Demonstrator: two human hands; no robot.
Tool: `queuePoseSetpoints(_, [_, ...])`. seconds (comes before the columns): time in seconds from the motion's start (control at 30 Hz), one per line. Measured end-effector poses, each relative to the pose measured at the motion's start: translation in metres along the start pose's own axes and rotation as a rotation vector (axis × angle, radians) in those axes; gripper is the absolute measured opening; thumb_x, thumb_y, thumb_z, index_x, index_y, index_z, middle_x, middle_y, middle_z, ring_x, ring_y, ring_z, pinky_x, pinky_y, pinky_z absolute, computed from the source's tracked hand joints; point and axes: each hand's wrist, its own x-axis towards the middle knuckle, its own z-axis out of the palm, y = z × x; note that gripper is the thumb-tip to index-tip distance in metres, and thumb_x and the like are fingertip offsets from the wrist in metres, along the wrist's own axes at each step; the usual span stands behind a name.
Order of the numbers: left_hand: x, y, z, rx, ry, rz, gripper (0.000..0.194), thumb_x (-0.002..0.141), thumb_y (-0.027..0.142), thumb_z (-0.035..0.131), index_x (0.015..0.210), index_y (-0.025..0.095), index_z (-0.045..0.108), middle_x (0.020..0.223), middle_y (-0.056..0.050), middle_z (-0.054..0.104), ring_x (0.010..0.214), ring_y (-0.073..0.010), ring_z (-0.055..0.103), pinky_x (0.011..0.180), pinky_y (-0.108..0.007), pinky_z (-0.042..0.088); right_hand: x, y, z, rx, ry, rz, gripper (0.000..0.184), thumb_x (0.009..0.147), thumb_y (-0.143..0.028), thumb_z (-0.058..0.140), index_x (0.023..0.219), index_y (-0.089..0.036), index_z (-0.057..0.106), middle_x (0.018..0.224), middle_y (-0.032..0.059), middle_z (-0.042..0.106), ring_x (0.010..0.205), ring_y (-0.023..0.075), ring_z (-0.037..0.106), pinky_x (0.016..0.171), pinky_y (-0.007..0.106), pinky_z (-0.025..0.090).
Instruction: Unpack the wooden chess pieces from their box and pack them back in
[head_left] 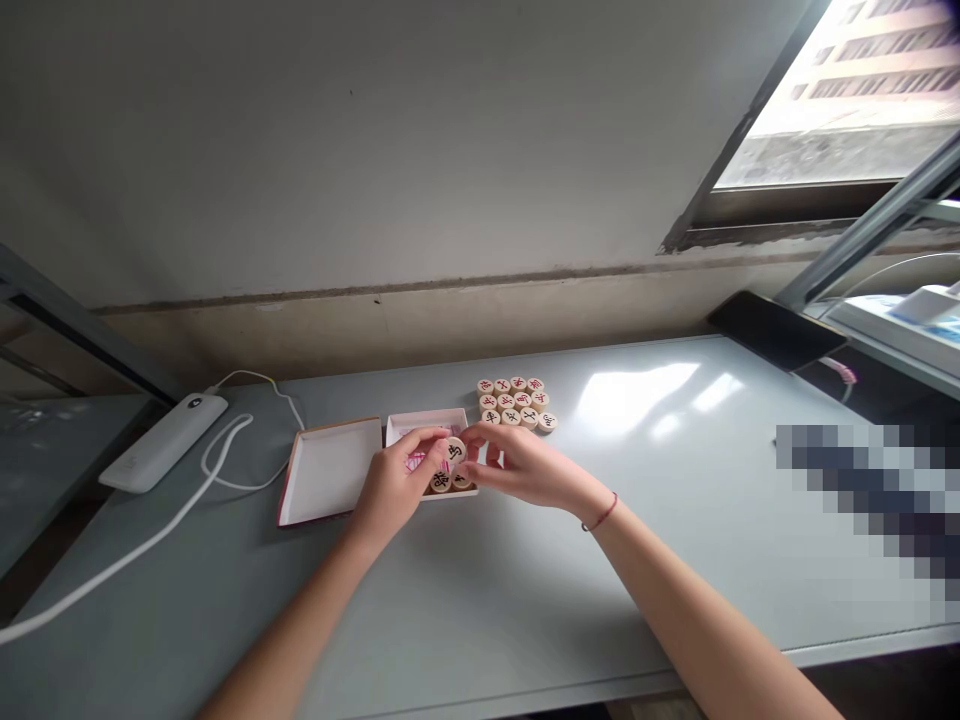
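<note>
Between my two hands, above a small open box point(426, 416), is a round wooden Chinese chess piece point(454, 451) with a black character facing up. My left hand point(397, 478) pinches it from the left with thumb and fingers. From the right, my right hand point(534, 468) has its thumb and fingertips closed at the piece's edge. Below them, a few black-marked pieces point(441, 482) lie in the near part of the box, partly hidden by my fingers. Just behind my right hand, several pieces point(507, 400) stand in neat rows, with red characters at the back and black in front.
The shallow white-lined box lid point(337, 466) lies left of the box. Farther left are a white power bank point(163, 442) and its cable point(161, 535) on the grey table point(600, 600). A dark flat panel point(776, 330) stands at the back right, beside a metal post point(870, 225).
</note>
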Motion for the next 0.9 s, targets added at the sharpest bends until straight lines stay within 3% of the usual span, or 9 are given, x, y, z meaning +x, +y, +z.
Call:
queuePoseSetpoints(0.13, [-0.006, -0.002, 0.000, -0.130, -0.030, -0.074, 0.038, 0.087, 0.051, 0.053, 0.107, 0.022, 0.067, 0.102, -0.004, 0.071, 0.088, -0.0192, 0.066, 0.077, -0.026, 0.052, 0.001, -0.004, 0.002, 0.139, -0.004, -0.027, 0.027, 0.088, -0.045, 0.051, 0.088, -0.019, 0.059, 0.073, -0.0010, 0.057, 0.058, 0.0089, 0.043, 0.051, 0.022, 0.034])
queuePoseSetpoints(0.63, [-0.012, -0.001, 0.000, -0.405, -0.113, -0.149, 0.044, 0.082, 0.050, 0.061, 0.114, 0.020, 0.065, 0.115, -0.008, 0.068, 0.100, -0.0228, 0.065, 0.084, -0.030, 0.055, -0.001, -0.007, -0.005, 0.393, -0.004, -0.011, 0.035, 0.083, -0.052, 0.057, 0.081, -0.018, 0.057, 0.071, -0.0016, 0.050, 0.058, 0.0080, 0.037, 0.049, 0.021, 0.030])
queuePoseSetpoints(0.77, [-0.013, -0.002, 0.000, -0.391, -0.109, -0.169, 0.042, 0.082, 0.051, 0.061, 0.109, 0.020, 0.067, 0.109, -0.008, 0.070, 0.098, -0.0231, 0.066, 0.083, -0.031, 0.055, -0.005, -0.002, -0.024, 0.375, 0.126, 0.026, 0.036, 0.081, -0.053, 0.058, 0.084, -0.018, 0.058, 0.077, 0.0026, 0.054, 0.066, 0.0116, 0.046, 0.056, 0.023, 0.039])
queuePoseSetpoints(0.83, [-0.013, -0.001, -0.001, -0.362, -0.109, -0.175, 0.043, 0.082, 0.052, 0.060, 0.108, 0.019, 0.067, 0.104, -0.008, 0.071, 0.095, -0.0229, 0.067, 0.080, -0.031, 0.055, -0.012, 0.005, -0.041, 0.335, 0.229, 0.102, 0.037, 0.079, -0.054, 0.058, 0.084, -0.017, 0.058, 0.080, 0.0046, 0.057, 0.069, 0.0129, 0.049, 0.059, 0.024, 0.041])
queuePoseSetpoints(0.9, [-0.013, 0.000, -0.003, -0.309, -0.114, -0.158, 0.042, 0.084, 0.052, 0.057, 0.107, 0.019, 0.067, 0.099, -0.007, 0.072, 0.089, -0.0217, 0.068, 0.075, -0.029, 0.056, -0.020, 0.016, -0.059, 0.263, 0.251, 0.203, 0.036, 0.079, -0.053, 0.057, 0.079, -0.017, 0.058, 0.073, 0.0030, 0.054, 0.064, 0.0118, 0.047, 0.055, 0.024, 0.038])
